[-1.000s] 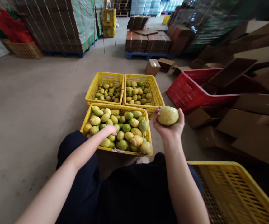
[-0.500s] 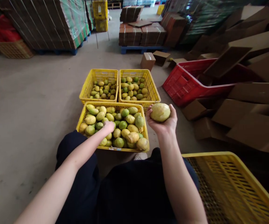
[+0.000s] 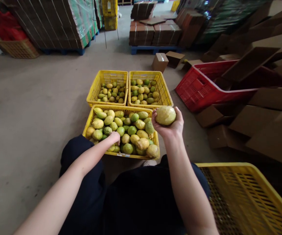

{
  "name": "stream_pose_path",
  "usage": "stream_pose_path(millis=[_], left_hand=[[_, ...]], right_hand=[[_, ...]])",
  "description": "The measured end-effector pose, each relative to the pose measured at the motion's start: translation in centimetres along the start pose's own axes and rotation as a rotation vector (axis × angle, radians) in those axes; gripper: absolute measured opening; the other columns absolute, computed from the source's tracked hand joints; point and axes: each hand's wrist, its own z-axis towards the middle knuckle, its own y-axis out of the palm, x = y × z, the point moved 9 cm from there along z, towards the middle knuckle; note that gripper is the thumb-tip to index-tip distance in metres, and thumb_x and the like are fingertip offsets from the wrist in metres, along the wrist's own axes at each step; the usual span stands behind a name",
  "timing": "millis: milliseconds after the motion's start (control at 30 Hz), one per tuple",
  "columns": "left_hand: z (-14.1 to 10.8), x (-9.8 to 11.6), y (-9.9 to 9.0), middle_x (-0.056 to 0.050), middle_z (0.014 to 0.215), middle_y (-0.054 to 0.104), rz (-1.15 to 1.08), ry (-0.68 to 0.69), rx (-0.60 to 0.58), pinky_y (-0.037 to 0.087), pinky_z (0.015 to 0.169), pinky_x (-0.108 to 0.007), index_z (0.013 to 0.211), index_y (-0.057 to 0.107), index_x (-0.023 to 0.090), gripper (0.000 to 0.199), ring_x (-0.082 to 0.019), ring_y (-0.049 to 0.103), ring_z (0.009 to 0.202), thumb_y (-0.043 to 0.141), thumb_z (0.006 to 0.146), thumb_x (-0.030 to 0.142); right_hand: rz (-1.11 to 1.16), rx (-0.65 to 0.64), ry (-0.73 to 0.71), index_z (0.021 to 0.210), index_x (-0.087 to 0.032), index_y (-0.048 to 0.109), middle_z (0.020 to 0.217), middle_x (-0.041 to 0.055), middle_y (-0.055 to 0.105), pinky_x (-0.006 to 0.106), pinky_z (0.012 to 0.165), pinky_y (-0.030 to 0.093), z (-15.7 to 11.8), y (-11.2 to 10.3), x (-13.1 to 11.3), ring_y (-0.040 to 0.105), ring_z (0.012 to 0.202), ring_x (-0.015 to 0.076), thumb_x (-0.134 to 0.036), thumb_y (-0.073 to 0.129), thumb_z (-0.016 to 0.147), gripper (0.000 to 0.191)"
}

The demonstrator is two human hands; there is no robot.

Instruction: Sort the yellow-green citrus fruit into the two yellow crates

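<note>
My right hand (image 3: 169,127) holds up a large, pale yellow-green oval fruit (image 3: 165,115), palm upward and fingers curled round its sides, above the right edge of the near yellow crate (image 3: 89,120). That crate is full of yellow and green oval fruits (image 3: 127,148), some with rough, mottled skin. My left hand (image 3: 115,137) reaches down among them near the middle front of the crate. Its fingers are bent downward and closed; their tips, and whatever they may grip, are hidden. Just beyond the left hand lies a smooth green fruit (image 3: 120,131).
Behind the near crate, two yellow crates (image 3: 92,93) (image 3: 166,93) hold smaller amounts of similar fruit. A red crate (image 3: 192,86) and piled cardboard boxes (image 3: 273,140) stand at right. Another yellow crate (image 3: 248,167) is beside my right leg. Stacked cardboard (image 3: 165,34) rests on a blue pallet.
My left hand has shifted slightly toward me within the near crate, uncovering the smooth green fruit. My right hand still holds the large fruit. The whole view has swung slightly left.
</note>
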Motion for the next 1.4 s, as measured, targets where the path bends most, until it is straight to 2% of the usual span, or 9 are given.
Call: stream_pose_path(millis=[133, 300, 433, 533, 700, 833, 1000, 1200, 1400], left_hand=[[-1.8, -1.1, -1.8, -0.013, 0.088, 0.071, 0.169, -0.093, 0.122, 0.047, 0.098, -0.050, 0.081, 0.067, 0.023, 0.039, -0.039, 0.060, 0.120, 0.085, 0.058, 0.048], [-3.9, 0.7, -3.4, -0.007, 0.065, 0.063, 0.158, -0.040, 0.119, 0.044, 0.102, -0.052, 0.058, 0.059, 0.023, 0.034, -0.040, 0.064, 0.110, 0.090, 0.052, 0.033], [-5.0, 5.3, -6.8, -0.004, 0.063, 0.062, 0.095, 0.071, 0.099, 0.046, 0.101, -0.045, 0.059, 0.061, 0.021, 0.036, -0.037, 0.064, 0.108, 0.094, 0.045, 0.023], [-6.5, 10.0, -9.8, -0.004, 0.073, 0.069, -0.046, 0.198, -0.025, 0.049, 0.097, -0.043, 0.081, 0.072, 0.018, 0.046, -0.034, 0.066, 0.102, 0.095, 0.042, 0.014], [-9.7, 15.7, -13.6, -0.004, 0.100, 0.075, -0.606, 0.371, -0.113, 0.055, 0.087, -0.031, 0.106, 0.071, 0.020, 0.055, -0.020, 0.070, 0.094, 0.093, 0.055, 0.021], [-10.4, 17.4, -13.3, -0.004, 0.097, 0.075, -0.991, 0.391, -0.167, 0.059, 0.079, -0.025, 0.102, 0.070, 0.018, 0.036, -0.014, 0.070, 0.084, 0.084, 0.074, 0.036], [-9.8, 18.2, -13.5, -0.005, 0.086, 0.073, -1.204, 0.388, -0.081, 0.061, 0.084, -0.025, 0.106, 0.068, 0.015, 0.032, -0.015, 0.072, 0.083, 0.066, 0.092, 0.044], [-9.7, 18.6, -14.6, -0.005, 0.103, 0.075, -1.091, 0.447, -0.026, 0.059, 0.093, -0.030, 0.115, 0.065, 0.018, 0.038, -0.020, 0.071, 0.104, 0.077, 0.083, 0.035], [-9.6, 18.0, -11.0, -0.009, 0.105, 0.075, -0.912, 0.376, -0.151, 0.061, 0.084, -0.033, 0.102, 0.065, 0.016, 0.040, -0.025, 0.072, 0.103, 0.085, 0.072, 0.035]], right_hand=[[-0.012, -0.004, -0.007, 0.102, -0.022, 0.060, 0.085, 0.0037, 0.069, 0.029, 0.056, 0.063, 0.8, 0.2, 0.5, 0.069, 0.076, 0.0190, -0.050, 0.067, 0.082, 0.036], [-0.116, 0.028, -0.018, 0.098, -0.021, 0.060, 0.080, 0.0029, 0.070, 0.032, 0.057, 0.063, 1.1, 1.1, 1.8, 0.070, 0.072, 0.0193, -0.048, 0.067, 0.083, 0.031], [-0.220, 0.012, -0.015, 0.092, -0.023, 0.060, 0.076, 0.0012, 0.071, 0.032, 0.056, 0.063, 0.9, 2.2, 2.8, 0.071, 0.069, 0.0192, -0.046, 0.068, 0.083, 0.026], [-0.274, -0.017, -0.047, 0.090, -0.024, 0.059, 0.074, -0.0009, 0.071, 0.031, 0.053, 0.062, 0.8, 3.1, 3.3, 0.070, 0.065, 0.0180, -0.046, 0.068, 0.085, 0.024], [-0.348, -0.054, -0.042, 0.090, -0.023, 0.061, 0.068, -0.0018, 0.072, 0.029, 0.045, 0.058, 0.6, 4.1, 5.2, 0.069, 0.057, 0.0181, -0.050, 0.070, 0.085, 0.029], [-0.371, -0.179, 0.034, 0.090, -0.021, 0.063, 0.069, 0.0016, 0.074, 0.027, 0.042, 0.055, 0.3, 5.3, 7.6, 0.072, 0.059, 0.0212, -0.058, 0.072, 0.081, 0.039], [-0.376, -0.217, 0.062, 0.090, -0.018, 0.065, 0.073, 0.0046, 0.076, 0.027, 0.039, 0.052, -0.2, 5.8, 8.6, 0.072, 0.056, 0.0216, -0.059, 0.064, 0.088, 0.041], [-0.341, -0.180, 0.099, 0.092, -0.019, 0.066, 0.073, 0.0054, 0.076, 0.027, 0.042, 0.054, 0.1, 5.1, 8.6, 0.072, 0.060, 0.0218, -0.061, 0.060, 0.090, 0.043], [-0.304, -0.260, 0.046, 0.092, -0.020, 0.065, 0.078, 0.0035, 0.077, 0.028, 0.050, 0.059, 0.9, 5.1, 8.4, 0.074, 0.065, 0.0205, -0.047, 0.075, 0.081, 0.031]])
